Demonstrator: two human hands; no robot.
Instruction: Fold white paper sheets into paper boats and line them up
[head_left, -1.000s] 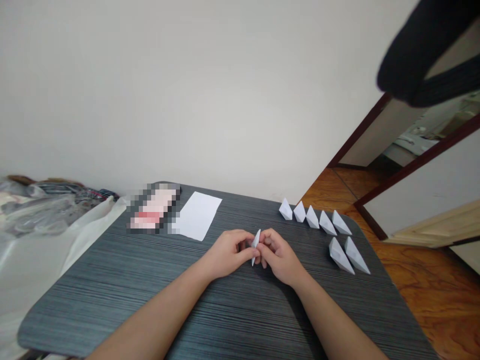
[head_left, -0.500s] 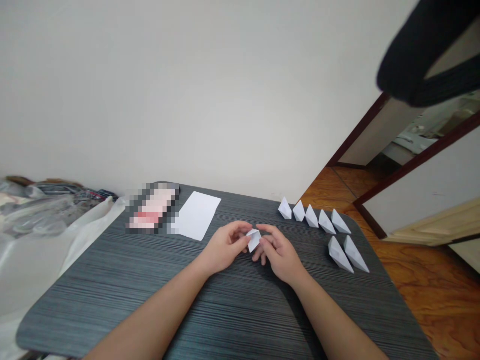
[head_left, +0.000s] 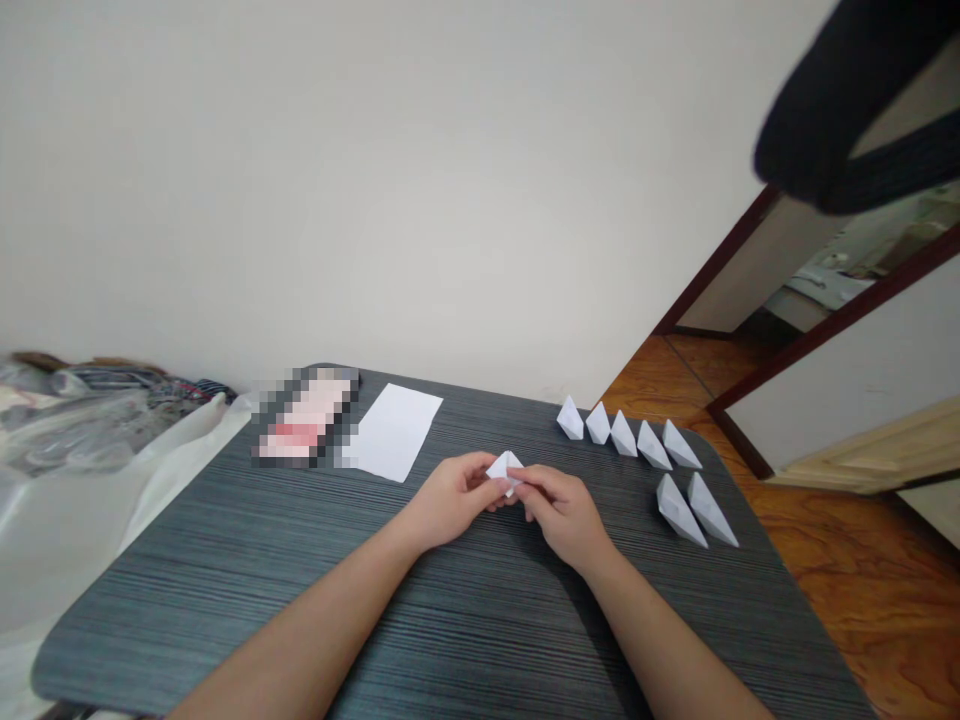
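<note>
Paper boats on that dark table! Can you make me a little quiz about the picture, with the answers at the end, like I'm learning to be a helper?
1. Count: how many folded paper boats are on the dark table, leaving out anything in the hands?

2. True or false: the flat white sheet lies to the left of those boats.

3. Choose: where is the small folded white paper?
a) on the floor
b) held by the left hand and the right hand together
c) on top of the flat white sheet

Key:
1. Seven: five in the back row and two in front.
2. True.
3. b
</note>
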